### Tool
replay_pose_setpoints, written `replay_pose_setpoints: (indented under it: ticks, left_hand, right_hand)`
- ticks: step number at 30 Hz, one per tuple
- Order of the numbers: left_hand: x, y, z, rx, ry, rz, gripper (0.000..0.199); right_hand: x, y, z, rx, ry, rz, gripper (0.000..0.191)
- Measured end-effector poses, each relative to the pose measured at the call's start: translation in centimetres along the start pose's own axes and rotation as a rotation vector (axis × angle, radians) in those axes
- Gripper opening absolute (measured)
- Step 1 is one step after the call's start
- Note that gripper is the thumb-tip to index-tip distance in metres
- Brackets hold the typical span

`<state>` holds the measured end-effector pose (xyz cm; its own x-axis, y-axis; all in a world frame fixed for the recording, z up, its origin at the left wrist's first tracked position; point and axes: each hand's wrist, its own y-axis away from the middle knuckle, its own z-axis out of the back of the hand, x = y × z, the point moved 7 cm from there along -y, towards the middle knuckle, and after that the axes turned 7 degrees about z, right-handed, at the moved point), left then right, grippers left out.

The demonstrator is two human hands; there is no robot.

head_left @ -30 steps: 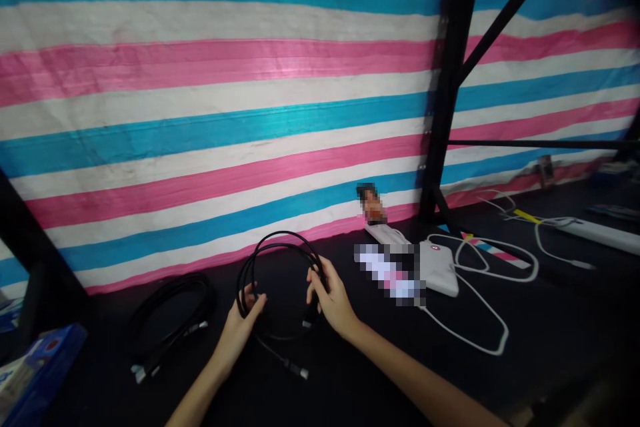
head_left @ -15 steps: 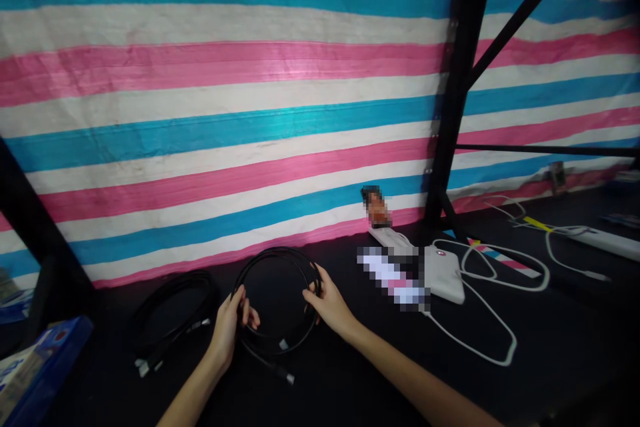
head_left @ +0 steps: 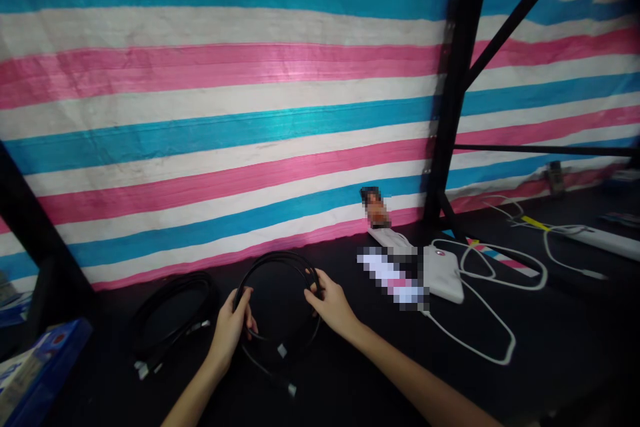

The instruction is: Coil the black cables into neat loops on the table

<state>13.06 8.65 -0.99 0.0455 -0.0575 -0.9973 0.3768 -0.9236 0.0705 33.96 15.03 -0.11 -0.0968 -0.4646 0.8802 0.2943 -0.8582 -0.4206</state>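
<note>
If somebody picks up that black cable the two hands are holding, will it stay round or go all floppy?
The black cable seems bendy but a bit springy, since it arches in a round loop between the left hand and right hand. Its pale-tipped end would probably dangle, because it sticks out from the loop.

1. A wrinkled sheet [head_left: 220, 103] forms the back wall, with wide blue, white and pink stripes; the lower ones climb toward the right.
2. A black post [head_left: 450, 93] stands in front of it, right of centre, with a diagonal brace [head_left: 515, 23] near the top and a thin crossbar [head_left: 545, 149] running right.
3. Another black post [head_left: 45, 233] slants at the left edge.
4. The tabletop [head_left: 360, 380] is black.
5. Light gleams on the sheet's middle; the corners are dim.
</note>
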Motion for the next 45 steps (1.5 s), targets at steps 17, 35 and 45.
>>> replay_pose_setpoints:
  ticks: [17, 35, 45]
  left_hand:
    - [0.0, -0.1, 0.2, 0.0, -0.2, -0.062, 0.052]
    - [-0.3, -0.4, 0.5, -0.014, -0.352, -0.128, 0.041]
    - [-0.7, 0.5, -0.2, 0.096, -0.425, -0.123, 0.049]
  right_hand:
    - [-0.5, -0.1, 0.4, -0.01, 0.091, 0.006, 0.056]
    - [-1.7, -0.7, 1.4, -0.07, 0.161, -0.002, 0.041]
    - [-2.4, -0.9, 1.2, -0.01, 0.104, -0.097, 0.042]
